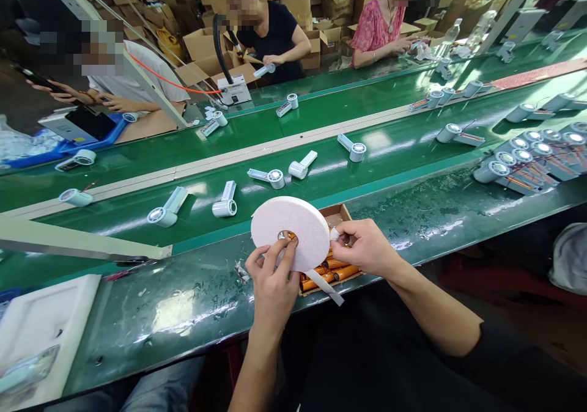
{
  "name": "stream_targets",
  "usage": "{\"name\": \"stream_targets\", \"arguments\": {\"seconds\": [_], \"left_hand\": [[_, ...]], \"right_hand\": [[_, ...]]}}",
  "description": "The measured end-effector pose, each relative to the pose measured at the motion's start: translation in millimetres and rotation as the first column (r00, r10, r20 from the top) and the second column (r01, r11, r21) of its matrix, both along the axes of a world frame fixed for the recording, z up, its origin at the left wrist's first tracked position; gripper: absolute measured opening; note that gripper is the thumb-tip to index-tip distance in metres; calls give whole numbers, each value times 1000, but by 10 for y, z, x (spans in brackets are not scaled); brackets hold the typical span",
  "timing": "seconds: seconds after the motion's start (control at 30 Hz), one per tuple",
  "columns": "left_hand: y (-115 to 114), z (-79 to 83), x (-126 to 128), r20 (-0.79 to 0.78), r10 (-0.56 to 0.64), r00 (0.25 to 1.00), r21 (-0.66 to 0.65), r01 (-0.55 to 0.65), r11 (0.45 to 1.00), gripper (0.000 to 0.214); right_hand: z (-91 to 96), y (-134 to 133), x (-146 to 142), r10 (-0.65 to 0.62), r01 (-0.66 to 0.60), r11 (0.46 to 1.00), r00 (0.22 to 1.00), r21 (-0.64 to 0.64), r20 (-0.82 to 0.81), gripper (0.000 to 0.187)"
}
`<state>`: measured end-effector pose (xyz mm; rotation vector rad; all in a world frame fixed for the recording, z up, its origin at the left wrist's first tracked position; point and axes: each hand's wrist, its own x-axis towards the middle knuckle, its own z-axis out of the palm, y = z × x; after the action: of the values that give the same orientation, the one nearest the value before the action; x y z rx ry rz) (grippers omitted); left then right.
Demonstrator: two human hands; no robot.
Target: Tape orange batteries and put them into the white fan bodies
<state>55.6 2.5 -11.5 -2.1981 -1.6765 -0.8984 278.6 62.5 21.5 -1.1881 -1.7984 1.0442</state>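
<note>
That left hand (276, 274) grips a round white tape roll (310, 231), seemingly steadying it while the right hand (367, 247) pinches a white scrap (335, 235).

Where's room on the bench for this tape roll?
Mostly bare bench lies between the white tray and your left hand; also between the cardboard box and grouped devices. Crowded: the devices' end and the box, holding orange cylinders.
</note>
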Motion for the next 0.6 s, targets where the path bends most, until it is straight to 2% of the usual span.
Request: {"name": "stream_targets", "arguments": {"seconds": [0.27, 0.37, 0.5, 0.6], "left_hand": [[-5, -1, 7, 60, -54, 997, -54, 57, 997, 53], [-14, -13, 27, 99, -67, 993, -74, 75, 994, 51], [-24, -23, 55, 159, -95, 983, -127, 116, 985, 49], [-24, -28, 69, 197, -126, 972, -160, 159, 974, 54]], "right_hand": [[-109, 31, 47, 53, -70, 992, 988, -108, -148, 6], [-140, 35, 47, 56, -104, 976, 969, -193, -242, 5], [-173, 42, 43, 35, -197, 925, 896, -324, -443, 10], [-206, 50, 45, 41, -298, 886, 815, -356, -578, 17]]}}
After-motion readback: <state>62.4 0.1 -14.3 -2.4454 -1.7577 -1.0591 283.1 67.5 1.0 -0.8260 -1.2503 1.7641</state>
